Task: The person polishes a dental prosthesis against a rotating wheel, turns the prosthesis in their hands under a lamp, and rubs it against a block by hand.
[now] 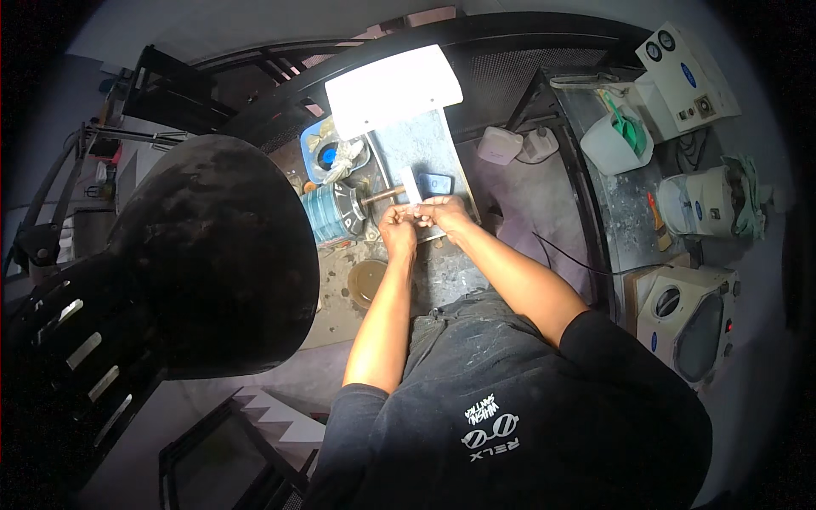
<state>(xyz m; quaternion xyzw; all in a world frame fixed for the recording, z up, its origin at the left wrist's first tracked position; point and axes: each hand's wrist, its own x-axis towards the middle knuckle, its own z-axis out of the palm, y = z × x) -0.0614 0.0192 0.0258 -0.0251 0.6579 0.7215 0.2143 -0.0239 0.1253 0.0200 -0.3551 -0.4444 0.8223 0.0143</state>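
Note:
Both hands meet close in front of a narrow white wheel (411, 184), which appears edge-on at the end of a brownish spindle (384, 195). The spindle comes out of a teal motor (330, 214) lying to the left. My left hand (397, 230) has its fingers drawn together at the wheel's near edge. Beside it, my right hand (448, 213) reaches in with fingers pinched toward the left ones. Whatever small piece sits between the fingertips is too small to make out. A small blue box (437, 184) lies just beyond my right hand.
A large black lamp shade (229, 263) fills the left. A white panel (395, 89) stands behind the wheel, with a blue tub (313, 157) beside it. A round bowl (368, 282) sits near my left forearm. Cream machines (693, 319) and a white bucket (614, 146) stand at right.

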